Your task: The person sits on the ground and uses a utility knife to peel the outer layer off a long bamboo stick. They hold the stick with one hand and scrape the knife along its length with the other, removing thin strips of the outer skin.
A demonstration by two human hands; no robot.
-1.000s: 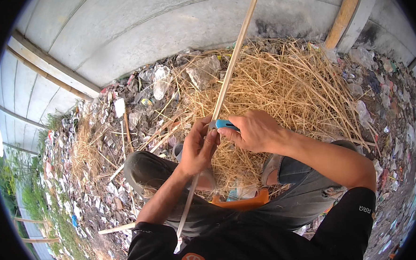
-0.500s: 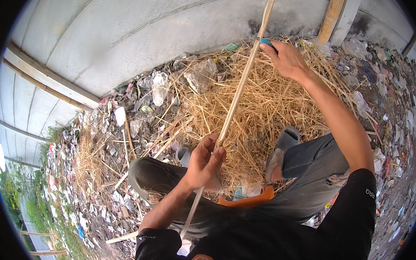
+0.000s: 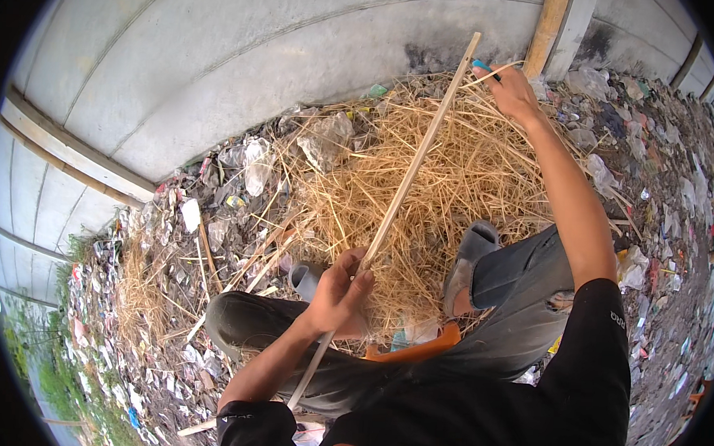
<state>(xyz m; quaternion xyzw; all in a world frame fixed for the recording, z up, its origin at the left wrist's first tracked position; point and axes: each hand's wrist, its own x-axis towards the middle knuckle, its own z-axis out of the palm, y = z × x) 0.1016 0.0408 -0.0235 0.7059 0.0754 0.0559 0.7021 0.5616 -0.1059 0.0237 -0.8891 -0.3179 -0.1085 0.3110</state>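
A grey concrete wall (image 3: 244,64) in daylight; below it, a straw pile (image 3: 456,172) on ground littered with rubbish (image 3: 170,237)

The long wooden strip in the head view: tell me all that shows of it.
The strip is thin, pale and straight, like split bamboo. It slants from the lower left to the upper right above a straw pile. The left hand grips its lower part; the right hand, holding a small blue tool, is at its far tip.

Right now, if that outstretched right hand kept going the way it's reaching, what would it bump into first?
Probably the wooden post standing against the grey wall, just beyond the right hand. Depth is hard to judge in this bent view, so it might pass beside it.
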